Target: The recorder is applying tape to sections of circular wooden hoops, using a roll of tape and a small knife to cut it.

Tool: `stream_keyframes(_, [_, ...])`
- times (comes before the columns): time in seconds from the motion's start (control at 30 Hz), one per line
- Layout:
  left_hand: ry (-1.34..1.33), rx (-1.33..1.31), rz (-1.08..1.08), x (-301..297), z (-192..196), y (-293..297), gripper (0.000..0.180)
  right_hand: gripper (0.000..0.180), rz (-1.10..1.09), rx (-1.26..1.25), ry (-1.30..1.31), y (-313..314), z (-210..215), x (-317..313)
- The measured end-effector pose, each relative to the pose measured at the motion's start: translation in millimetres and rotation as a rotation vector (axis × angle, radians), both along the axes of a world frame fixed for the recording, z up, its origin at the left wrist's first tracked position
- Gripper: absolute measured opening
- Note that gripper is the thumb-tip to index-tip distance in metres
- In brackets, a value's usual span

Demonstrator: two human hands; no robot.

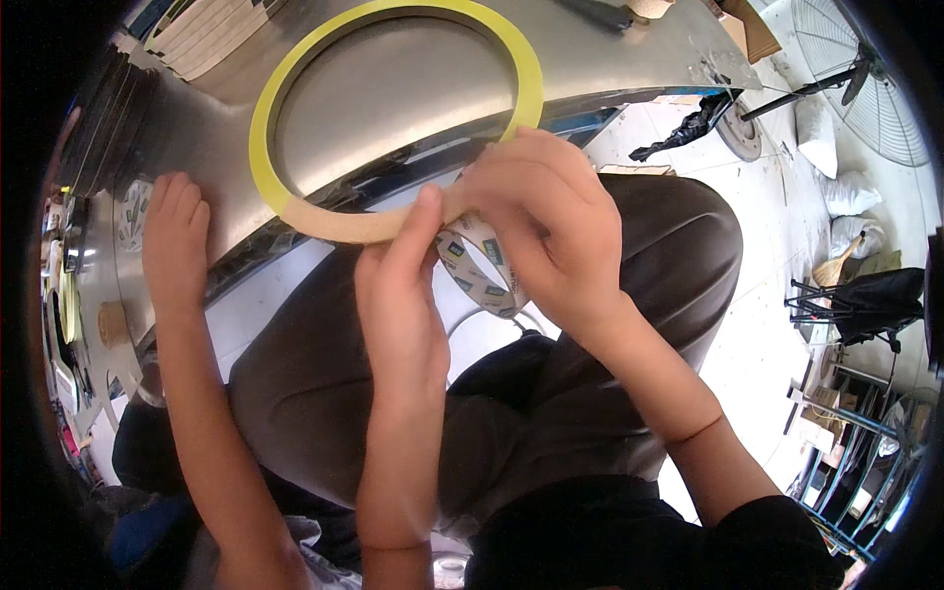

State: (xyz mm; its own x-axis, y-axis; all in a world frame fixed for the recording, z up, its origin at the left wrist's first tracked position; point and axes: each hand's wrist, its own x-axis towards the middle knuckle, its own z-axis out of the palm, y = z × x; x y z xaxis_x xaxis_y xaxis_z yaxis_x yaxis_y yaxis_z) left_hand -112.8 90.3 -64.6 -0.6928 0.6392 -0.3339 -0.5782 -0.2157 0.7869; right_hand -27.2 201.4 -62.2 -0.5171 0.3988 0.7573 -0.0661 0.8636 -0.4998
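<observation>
- Over your lap, the big metal sheet (413,88) has a round hole with yellow tape (264,118) all around its edge.
- Your right hand (546,231) is closed around the roll of tape (484,270). It holds the roll just under the hole's edge so the tape can come off close to the metal.
- Your left hand (398,295) grips nothing. Its fingers are together and one fingertip pushes the tan strip (354,226) down, which should help it stick flat.
- The tan strip lies on the bottom curve of the hole, touching the yellow tape.
- Another person's hand (177,241) lies flat on the metal at your left, likely to keep the sheet from sliding.
- A fan (865,79) stands on the floor, far to your right.
</observation>
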Motion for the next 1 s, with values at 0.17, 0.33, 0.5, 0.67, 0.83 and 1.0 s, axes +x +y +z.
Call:
stream_keyframes(0.17, [0.008, -0.019, -0.009, 1.3, 2.7, -0.3, 0.039, 0.013, 0.045, -0.049, -0.041, 0.8, 4.5, -5.0])
stream_keyframes(0.33, [0.012, -0.013, -0.025, 1.8, -0.2, -1.1, 0.04, 0.012, -0.007, -0.052, -0.074, -0.4, 4.6, -4.3])
stream_keyframes(0.5, [0.005, -0.023, -0.008, -0.7, -0.7, 1.0, 0.039, 0.011, -0.011, 0.048, -0.077, 1.3, -4.7, -5.6])
stream_keyframes(0.67, [-0.005, -0.016, -0.002, 0.1, -0.3, 0.7, 0.038, 0.012, -0.008, 0.062, -0.072, -0.7, -6.0, -7.6])
stream_keyframes(0.83, [-0.023, -0.027, -0.007, -0.8, -4.4, 0.2, 0.037, 0.017, -0.018, 0.057, -0.053, -0.8, 3.6, -10.3])
stream_keyframes(1.0, [-0.04, -0.051, -0.016, -1.3, -2.9, -1.3, 0.031, 0.017, -0.016, 0.004, -0.055, 1.5, 7.5, -15.2])
